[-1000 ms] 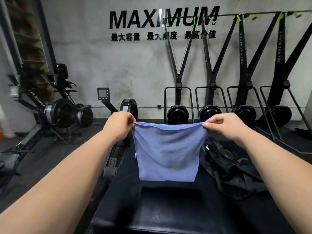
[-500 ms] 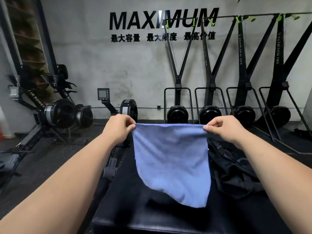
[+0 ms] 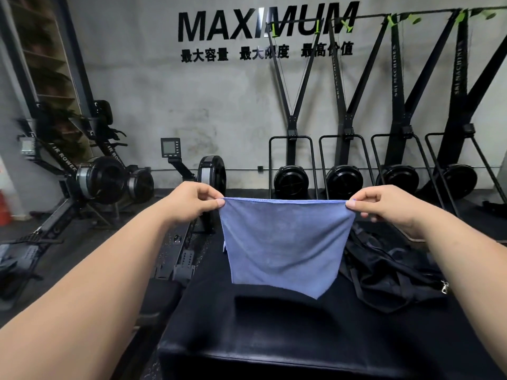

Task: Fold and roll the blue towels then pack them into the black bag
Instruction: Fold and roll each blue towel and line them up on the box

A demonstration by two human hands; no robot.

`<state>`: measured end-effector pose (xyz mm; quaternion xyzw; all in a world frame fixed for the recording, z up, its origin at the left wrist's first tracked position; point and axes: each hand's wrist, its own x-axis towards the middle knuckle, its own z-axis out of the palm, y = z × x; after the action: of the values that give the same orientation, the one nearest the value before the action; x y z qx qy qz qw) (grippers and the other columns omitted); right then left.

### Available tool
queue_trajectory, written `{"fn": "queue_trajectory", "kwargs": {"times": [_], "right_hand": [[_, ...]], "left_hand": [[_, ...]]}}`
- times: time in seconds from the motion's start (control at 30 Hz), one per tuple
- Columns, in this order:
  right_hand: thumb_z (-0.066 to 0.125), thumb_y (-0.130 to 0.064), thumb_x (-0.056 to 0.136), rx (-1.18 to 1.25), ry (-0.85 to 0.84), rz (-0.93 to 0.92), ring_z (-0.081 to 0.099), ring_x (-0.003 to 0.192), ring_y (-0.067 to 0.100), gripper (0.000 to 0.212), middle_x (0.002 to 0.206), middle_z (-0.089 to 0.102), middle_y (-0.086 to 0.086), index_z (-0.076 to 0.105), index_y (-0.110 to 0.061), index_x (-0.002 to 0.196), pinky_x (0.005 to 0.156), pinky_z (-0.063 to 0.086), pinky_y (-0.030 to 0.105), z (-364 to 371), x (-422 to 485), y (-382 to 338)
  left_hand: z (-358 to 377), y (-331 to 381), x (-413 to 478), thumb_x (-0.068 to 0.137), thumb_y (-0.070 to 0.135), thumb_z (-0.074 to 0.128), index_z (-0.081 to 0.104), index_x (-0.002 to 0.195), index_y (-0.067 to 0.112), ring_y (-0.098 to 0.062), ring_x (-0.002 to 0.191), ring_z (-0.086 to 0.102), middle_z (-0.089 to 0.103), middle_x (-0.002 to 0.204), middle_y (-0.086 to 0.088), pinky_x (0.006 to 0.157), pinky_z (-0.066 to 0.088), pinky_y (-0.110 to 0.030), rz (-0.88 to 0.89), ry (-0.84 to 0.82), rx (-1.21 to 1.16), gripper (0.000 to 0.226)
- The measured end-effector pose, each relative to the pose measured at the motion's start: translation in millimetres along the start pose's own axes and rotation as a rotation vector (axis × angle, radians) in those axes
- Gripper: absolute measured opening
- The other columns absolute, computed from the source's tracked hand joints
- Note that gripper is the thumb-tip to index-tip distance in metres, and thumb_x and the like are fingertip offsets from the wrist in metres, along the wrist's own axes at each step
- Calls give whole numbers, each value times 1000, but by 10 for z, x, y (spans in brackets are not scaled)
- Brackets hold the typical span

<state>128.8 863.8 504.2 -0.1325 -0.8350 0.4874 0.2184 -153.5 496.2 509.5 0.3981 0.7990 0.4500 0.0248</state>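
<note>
Early days, by the look of it. The person holds a thin, soft-looking blue towel (image 3: pixel 282 242) up in the air by its two top corners. The left hand (image 3: pixel 192 204) is on one corner and the right hand (image 3: pixel 384 208) on the other, the fingers (image 3: pixel 216 202) of each clamped in a pinch on the hem. The top edge is pulled taut and nearly level between them.

The cloth hangs clear above the black padded tabletop (image 3: pixel 274 338), not touching it. Its lower edge slants, with the right-hand corner dropping lowest. A sliver of paler edge peeks out on the left side, so it may be doubled over once, though I cannot say for sure. It is not rolled, and I see no other towels.

The limp black bag of slick fabric (image 3: pixel 389 272) lies crumpled on the tabletop just to the right of the towel, with straps trailing and a metal clip showing. Whether anything is inside it is hidden. I would judge that the folding is barely under way, with the rolling and packing yet to do.

The towel has a fine, matte, slightly fuzzy nap. The tabletop is smooth with a dull sheen.
</note>
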Motion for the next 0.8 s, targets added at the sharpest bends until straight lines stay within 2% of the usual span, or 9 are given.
{"fn": "queue_trajectory", "kwargs": {"times": [0.1,0.2,0.27,0.33,0.4,0.5,0.63,0.73,0.8], "right_hand": [[99,-52,57,208,3,13,47,68,10,54,79,60,3,79,-14,91,62,36,24,-77,41,24],[95,-40,69,320,-4,27,44,66,10,40,79,58,2,76,-12,91,59,35,23,-85,72,23],[90,-36,75,287,52,39,46,67,11,31,78,61,1,77,-12,90,59,36,23,-25,93,67],[86,-33,82,125,166,45,53,72,14,22,79,68,7,80,-14,92,62,41,27,81,129,191],[86,-33,86,-58,228,52,55,70,18,14,77,71,15,81,-20,88,68,42,31,218,170,411],[85,-32,86,-220,241,125,56,57,14,17,61,69,2,78,-18,80,66,44,29,494,192,776],[74,-26,94,-296,216,245,67,50,14,15,64,75,-2,73,-16,84,65,52,27,910,130,1161],[71,-22,96,-183,264,338,74,56,21,13,67,76,0,70,-11,90,68,59,32,1138,160,1475],[70,-19,96,-98,310,379,76,62,26,12,70,77,3,70,-9,89,70,63,38,1243,202,1622]], "left_hand": [[-90,17,-22,85,26,87,82,100,13,-8,69,55,69,81,-1,67,47,-24,-52,-114,-246,21],[-105,8,2,72,26,93,82,101,11,-10,65,49,60,72,0,65,45,-23,-76,-155,-434,34],[-11,-14,38,83,20,87,80,101,10,-11,64,48,62,70,3,64,44,-22,-78,-73,-467,22],[137,-94,62,93,16,80,80,99,12,-10,65,50,67,71,5,63,45,-21,-98,32,-343,8],[330,-288,99,94,20,80,81,91,17,-7,64,56,70,73,7,64,46,-25,-106,69,-78,4],[720,-578,64,91,25,78,77,84,23,-7,65,61,69,72,14,62,43,-25,-159,37,254,8],[1244,-926,-29,85,23,71,75,75,20,-17,75,69,73,73,8,66,50,-28,-332,68,256,11],[1517,-1166,-70,78,19,60,76,66,18,-18,66,72,72,61,8,71,60,-30,-439,84,168,20],[1640,-1270,-68,78,14,58,76,66,16,-18,60,73,74,62,5,76,63,-34,-484,123,43,22]]}}
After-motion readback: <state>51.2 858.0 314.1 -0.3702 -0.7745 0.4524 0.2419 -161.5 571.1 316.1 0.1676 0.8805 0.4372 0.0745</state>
